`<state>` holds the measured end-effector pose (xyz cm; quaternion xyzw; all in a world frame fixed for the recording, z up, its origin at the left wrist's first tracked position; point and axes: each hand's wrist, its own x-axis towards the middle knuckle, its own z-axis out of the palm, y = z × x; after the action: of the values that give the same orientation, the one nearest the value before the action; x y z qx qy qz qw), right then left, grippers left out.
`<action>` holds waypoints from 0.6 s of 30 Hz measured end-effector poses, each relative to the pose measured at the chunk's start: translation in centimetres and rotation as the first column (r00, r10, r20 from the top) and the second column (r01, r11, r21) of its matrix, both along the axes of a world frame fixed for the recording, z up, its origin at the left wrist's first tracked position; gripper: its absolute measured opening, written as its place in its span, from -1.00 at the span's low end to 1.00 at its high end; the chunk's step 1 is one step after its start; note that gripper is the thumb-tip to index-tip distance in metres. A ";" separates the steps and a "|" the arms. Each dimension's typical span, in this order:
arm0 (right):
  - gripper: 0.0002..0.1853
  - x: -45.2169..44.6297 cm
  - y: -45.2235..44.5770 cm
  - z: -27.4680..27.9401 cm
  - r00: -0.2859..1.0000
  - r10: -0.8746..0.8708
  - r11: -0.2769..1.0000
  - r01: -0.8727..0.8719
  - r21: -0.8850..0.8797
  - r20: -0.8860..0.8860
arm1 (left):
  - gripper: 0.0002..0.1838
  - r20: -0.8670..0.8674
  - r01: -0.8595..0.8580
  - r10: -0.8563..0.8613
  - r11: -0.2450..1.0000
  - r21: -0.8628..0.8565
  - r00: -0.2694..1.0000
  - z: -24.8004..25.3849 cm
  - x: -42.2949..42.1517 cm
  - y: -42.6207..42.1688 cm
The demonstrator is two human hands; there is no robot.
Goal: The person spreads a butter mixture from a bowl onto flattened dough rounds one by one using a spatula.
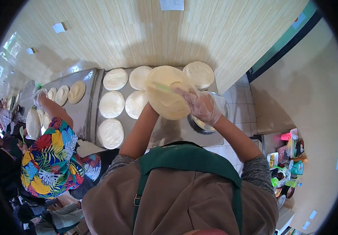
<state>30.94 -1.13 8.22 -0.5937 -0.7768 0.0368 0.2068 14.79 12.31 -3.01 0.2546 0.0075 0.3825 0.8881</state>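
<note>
A round flatbread with a pale cream-like spread is held up over the metal table. My left hand is hidden beneath it and supports it; only the forearm shows. In a clear plastic glove, my right hand is closed on a light green spatula, blurred, whose blade lies across the round's top. Below my right hand stands a metal bowl, partly covered by that hand. A stack of plain rounds sits behind it.
Several spread-covered rounds lie on the metal table to my left. At the adjoining table, a co-worker in a floral shirt handles similar rounds. A wood-patterned wall borders the far side. A cluttered shelf stands at right.
</note>
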 end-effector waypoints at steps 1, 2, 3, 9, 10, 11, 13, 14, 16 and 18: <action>-0.36 0.1 -0.5 0.7 0.998 0.035 0.998 -0.032 -0.055 0.058 | -0.35 -0.010 -0.024 0.025 0.998 0.051 1.000 0.1 -0.5 0.5; -0.37 0.4 -1.2 1.3 0.990 0.091 0.996 -0.089 -0.028 0.107 | -0.35 -0.013 -0.051 0.053 0.994 0.097 0.999 0.0 -1.1 0.9; -0.37 1.1 -1.7 1.9 0.977 0.145 0.989 -0.146 -0.007 0.153 | -0.34 -0.014 -0.077 0.080 0.988 0.135 0.997 0.1 -1.8 1.4; -0.42 6.3 -2.3 1.2 0.997 0.071 0.997 -0.071 0.008 -0.005 | -0.33 -0.003 -0.082 0.082 0.996 -0.035 0.997 1.1 -4.6 1.3; -0.44 6.3 -1.8 -0.8 0.992 0.044 0.996 -0.034 0.086 -0.118 | -0.32 0.001 -0.126 0.127 0.987 -0.096 0.992 -0.1 -4.2 0.6; -0.47 5.6 -1.6 -3.1 0.992 -0.069 0.998 0.067 -0.021 -0.104 | -0.32 0.002 -0.170 0.173 0.973 -0.157 0.985 -1.4 -3.7 0.0; -0.53 1.7 -1.5 -7.0 0.958 -0.283 0.937 0.267 -0.225 -0.042 | -0.31 0.019 -0.233 0.245 0.941 -0.247 0.969 -4.4 -2.3 -0.4; -0.56 -1.0 -1.7 -6.7 0.955 -0.296 0.917 0.280 -0.285 -0.016 | -0.31 0.040 -0.252 0.273 0.928 -0.276 0.961 -6.0 -1.5 -0.3; -0.57 -4.2 -1.2 -6.3 0.959 -0.232 0.958 0.197 -0.206 -0.161 | -0.30 0.135 -0.248 0.294 0.926 -0.284 0.946 -8.2 0.4 0.0; -0.56 -5.0 -0.4 -5.9 0.890 -0.116 0.993 0.094 -0.071 -0.442 | -0.30 0.006 -0.249 0.260 0.930 -0.272 0.966 -7.1 -0.5 -0.2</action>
<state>25.90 -1.49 2.34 -0.6153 -0.6747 0.1786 0.3664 14.30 12.09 -10.09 0.1203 0.0737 0.4949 0.8574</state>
